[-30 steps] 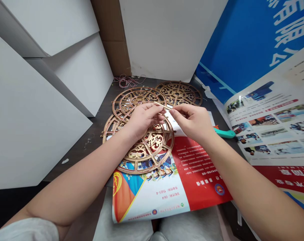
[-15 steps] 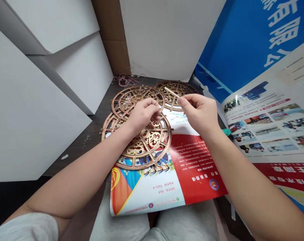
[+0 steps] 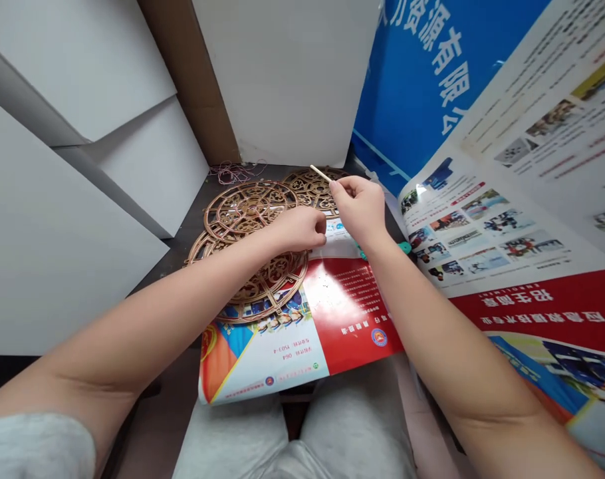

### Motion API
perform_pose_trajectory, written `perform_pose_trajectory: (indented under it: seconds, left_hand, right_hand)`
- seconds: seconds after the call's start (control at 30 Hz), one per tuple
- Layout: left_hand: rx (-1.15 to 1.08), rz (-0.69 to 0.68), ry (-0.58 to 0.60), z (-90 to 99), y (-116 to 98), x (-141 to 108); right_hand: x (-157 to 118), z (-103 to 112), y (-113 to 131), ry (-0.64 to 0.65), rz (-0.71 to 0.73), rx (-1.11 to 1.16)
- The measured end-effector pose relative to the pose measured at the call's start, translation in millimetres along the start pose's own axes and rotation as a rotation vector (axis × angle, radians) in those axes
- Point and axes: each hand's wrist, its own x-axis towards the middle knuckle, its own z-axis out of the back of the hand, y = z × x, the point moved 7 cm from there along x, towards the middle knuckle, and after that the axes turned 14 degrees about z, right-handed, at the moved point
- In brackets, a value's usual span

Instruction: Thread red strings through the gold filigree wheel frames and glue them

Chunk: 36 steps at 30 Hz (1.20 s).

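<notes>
My right hand (image 3: 360, 207) pinches a thin pale stick (image 3: 321, 173), whose free end points up and to the left. Just left of it, my left hand (image 3: 302, 229) is closed, thumb against curled fingers, above the printed sheet; whatever it may pinch is too small to make out. Beneath my left wrist and forearm lie overlapping round openwork discs, a front one (image 3: 262, 293) and one behind it (image 3: 233, 206). Another openwork disc (image 3: 302, 183) rests farther back, partly hidden by my right hand and the stick.
A glossy red and white printed sheet (image 3: 355, 313) lies under the discs. Tangled pinkish thread (image 3: 235, 172) is at the back. A green object (image 3: 403, 248) sits beside my right wrist. White panels (image 3: 282, 73) stand behind and left; an open brochure (image 3: 482, 226) rises at right.
My left hand has moved right, off the discs and closer to my right hand, which still pinches the stick. The whole view has shifted, showing more of the brochure at right.
</notes>
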Motion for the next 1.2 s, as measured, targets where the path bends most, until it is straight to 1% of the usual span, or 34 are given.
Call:
perform_pose_trajectory:
  seconds: [0.1, 0.2, 0.3, 0.37, 0.4, 0.47, 0.53, 0.6, 0.67, 0.7, 0.77, 0.83, 0.9, 0.97, 1.07, 1.2]
  left_hand:
    - [0.075, 0.026, -0.007, -11.9, -3.1, 13.5]
    - [0.068, 0.012, -0.019, -15.8, -9.4, 17.1]
    - [0.034, -0.053, -0.049, -12.7, -14.7, 10.4]
    - [-0.024, -0.058, -0.101, -5.2, -11.3, 1.6]
    - [-0.063, -0.032, -0.141, 0.3, -5.7, -3.2]
    - [-0.163, 0.059, -0.259, 14.6, 12.5, -12.5]
    - [-0.325, 0.124, -0.43, 33.2, 35.8, -21.9]
    - [-0.484, 0.147, -0.583, 50.5, 59.7, -29.3]
    - [-0.52, 0.118, -0.65, 62.9, 75.1, -32.8]
    - [-0.48, 0.078, -0.642, 66.8, 77.1, -33.5]
    - [-0.361, -0.044, -0.568, 68.8, 72.9, -35.2]
    - [-0.276, -0.148, -0.483, 65.1, 66.8, -39.5]
    - [-0.262, -0.194, -0.429, 59.9, 65.6, -44.2]
    - [-0.292, -0.184, -0.444, 57.2, 70.5, -47.8]
    - [-0.357, -0.154, -0.504, 57.5, 80.8, -50.5]
    - [-0.358, -0.195, -0.574, 64.6, 82.2, -53.9]
  right_hand:
    - [1.8, 3.0, -1.8, -0.008, -0.014, -0.013]
    - [3.3, 4.0, -5.6, -0.009, -0.027, -0.006]
    - [3.6, 3.5, -8.8, -0.013, -0.034, 0.024]
    - [3.2, 2.4, -8.9, -0.016, -0.029, 0.048]
    - [2.9, 1.4, -8.0, -0.012, -0.021, 0.062]
    - [2.1, -1.6, -4.1, 0.012, 0.005, 0.09]
    - [1.1, -4.8, 1.7, 0.044, 0.034, 0.109]
    - [-0.2, -8.2, 8.3, 0.083, 0.064, 0.121]
    - [-1.7, -12.3, 15.6, 0.133, 0.113, 0.114]
    - [-2.6, -14.9, 19.7, 0.164, 0.149, 0.103]
    - [-5.1, -20.6, 28.7, 0.226, 0.244, 0.06]
    - [-8.3, -26.2, 36.5, 0.273, 0.332, 0.009]
    - [-11.4, -30.8, 41.5, 0.299, 0.383, -0.022]
    - [-13.6, -33.2, 44.0, 0.305, 0.401, -0.027]
    - [-14.7, -32.4, 44.3, 0.284, 0.379, -0.007]
    - [-14.1, -27.6, 45.4, 0.244, 0.344, 0.006]
